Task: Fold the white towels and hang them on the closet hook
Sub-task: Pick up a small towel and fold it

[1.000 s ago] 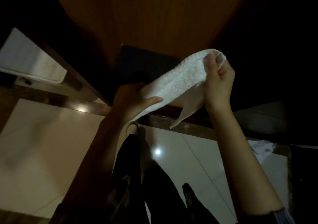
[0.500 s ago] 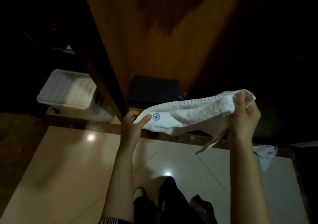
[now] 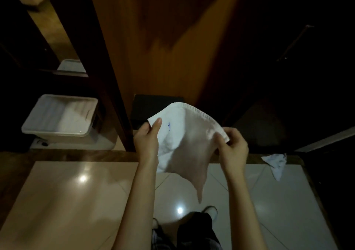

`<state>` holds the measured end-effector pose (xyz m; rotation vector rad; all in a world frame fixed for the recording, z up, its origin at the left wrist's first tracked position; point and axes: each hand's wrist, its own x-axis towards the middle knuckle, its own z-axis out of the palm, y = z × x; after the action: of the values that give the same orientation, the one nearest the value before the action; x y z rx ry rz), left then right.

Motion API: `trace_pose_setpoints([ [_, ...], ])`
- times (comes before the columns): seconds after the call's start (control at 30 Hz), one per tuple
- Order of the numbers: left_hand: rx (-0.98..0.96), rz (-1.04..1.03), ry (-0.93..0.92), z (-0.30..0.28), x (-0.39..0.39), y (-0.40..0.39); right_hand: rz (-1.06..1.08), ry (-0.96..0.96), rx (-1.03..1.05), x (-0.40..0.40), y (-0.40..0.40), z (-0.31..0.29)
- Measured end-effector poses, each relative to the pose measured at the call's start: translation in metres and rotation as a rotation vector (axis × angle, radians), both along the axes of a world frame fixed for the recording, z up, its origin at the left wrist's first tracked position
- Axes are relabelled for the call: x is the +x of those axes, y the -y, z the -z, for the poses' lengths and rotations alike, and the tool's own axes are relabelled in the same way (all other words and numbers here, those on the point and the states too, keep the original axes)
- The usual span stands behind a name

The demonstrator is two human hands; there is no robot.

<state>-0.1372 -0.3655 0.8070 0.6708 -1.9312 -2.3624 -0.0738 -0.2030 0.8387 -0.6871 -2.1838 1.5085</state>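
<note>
Far left I see a white plastic bin on the floor beside the dark door frame, w/ pale stuff inside; prob more folded linen, can't confirm.

Centre: white towel is held up in the air in front of the wood closet panel, over the tile floor. Left hand has a grip on the top left corner, thumb pinching on the front face next to a small blue logo. Right hand pinches the top right corner along the ribbed hem, fingers curled round the edge. Towel hangs open between them, bottom tapering to a loose point.

Right: a second crumpled white cloth lies on the floor by the threshold, well apart from the hands.

Risks, my read: both grips are just corner pinches, so a slip at either side drops the towel to the floor. Lower corners hang uneven, so a fold from here could come out skewed. Loose cloth on the right is a trip/step hazard if I move that way.

Hard to see: no hook visible anywhere, upper right of the closet is nearly black. A dark box sits behind the towel, partly covered. Lighting is dim and the logo is blurred.
</note>
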Motion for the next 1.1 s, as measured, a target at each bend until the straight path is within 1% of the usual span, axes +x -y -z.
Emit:
trace_pose_setpoints([
  [0.07,-0.068,0.036,-0.015,-0.005,0.006,-0.006,-0.079,-0.027,-0.047,0.006,0.002,-0.003],
  [0.13,-0.084,0.052,-0.032,-0.012,0.009,-0.01,-0.215,-0.048,-0.051,0.012,0.001,-0.01],
  [0.23,-0.103,0.062,-0.085,-0.023,0.011,-0.012,-0.411,0.0,0.029,0.018,-0.01,-0.022],
  [0.33,-0.138,0.159,-0.17,-0.029,0.012,-0.011,-0.562,0.05,-0.027,0.023,-0.015,-0.034],
  [0.37,-0.143,0.198,-0.192,-0.031,0.013,-0.012,-0.585,0.072,0.0,0.023,-0.015,-0.037],
  [0.43,-0.159,0.244,-0.212,-0.032,0.016,-0.013,-0.552,0.087,0.132,0.023,-0.012,-0.04],
  [0.5,-0.151,0.259,-0.206,-0.034,0.02,-0.015,-0.485,0.045,0.262,0.023,-0.007,-0.044],
  [0.53,-0.133,0.272,-0.205,-0.035,0.022,-0.015,-0.452,0.023,0.353,0.023,-0.004,-0.046],
  [0.6,-0.124,0.317,-0.213,-0.038,0.026,-0.013,-0.345,0.025,0.607,0.021,0.002,-0.048],
  [0.63,-0.137,0.34,-0.221,-0.04,0.027,-0.011,-0.28,0.021,0.7,0.02,0.004,-0.051],
  [0.67,-0.148,0.365,-0.235,-0.042,0.027,-0.007,-0.236,0.01,0.749,0.02,0.006,-0.054],
  [0.73,-0.147,0.422,-0.258,-0.046,0.028,0.001,-0.265,-0.021,0.761,0.019,0.006,-0.057],
  [0.83,-0.127,0.527,-0.248,-0.047,0.032,0.011,-0.41,-0.025,0.684,0.024,0.007,-0.054],
  [0.93,-0.15,0.584,-0.246,-0.049,0.033,0.015,-0.406,0.003,0.56,0.024,0.011,-0.05],
  [1.03,-0.144,0.617,-0.258,-0.052,0.034,0.015,-0.422,0.06,0.57,0.019,0.015,-0.049],
  [1.1,-0.158,0.673,-0.258,-0.052,0.035,0.015,-0.489,0.034,0.544,0.017,0.02,-0.052],
])
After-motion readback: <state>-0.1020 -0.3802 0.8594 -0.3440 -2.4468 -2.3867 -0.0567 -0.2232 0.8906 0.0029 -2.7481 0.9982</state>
